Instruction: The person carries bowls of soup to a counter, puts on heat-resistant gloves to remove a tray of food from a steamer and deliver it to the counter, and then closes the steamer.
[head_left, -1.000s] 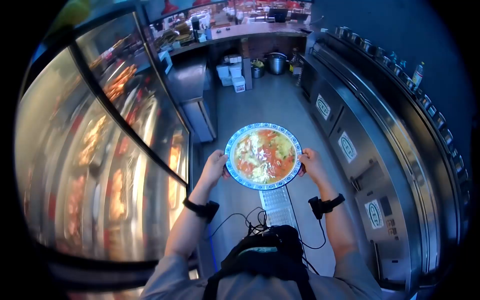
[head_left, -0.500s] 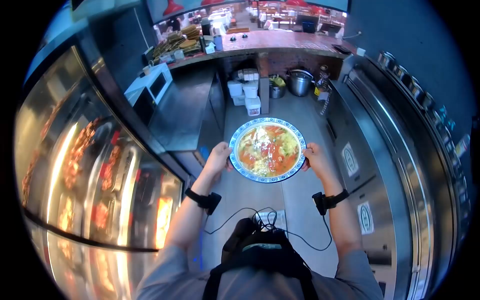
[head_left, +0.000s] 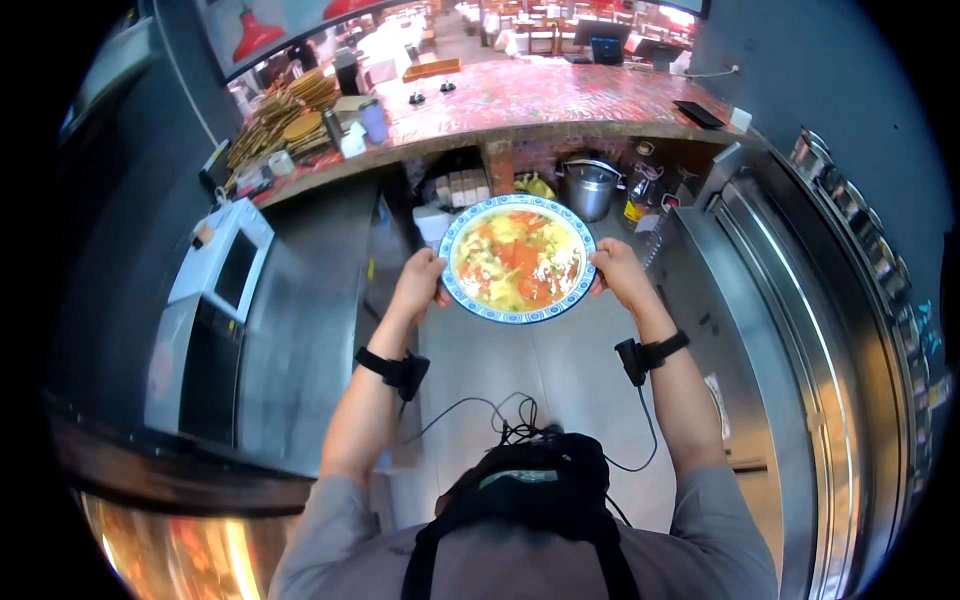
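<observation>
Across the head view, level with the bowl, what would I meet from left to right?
White boxy appliance, left hand's fingers, round blue-and-white patterned bowl, right hand's fingers, long stainless-steel unit.

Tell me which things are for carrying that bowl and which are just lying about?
Seems for the job:
bowl with soupy food inside
left hand and right hand, fingers gripping opposite sides

Seems just lying about:
purple cup on the counter
black tray, also there
steel pot below the counter
</observation>
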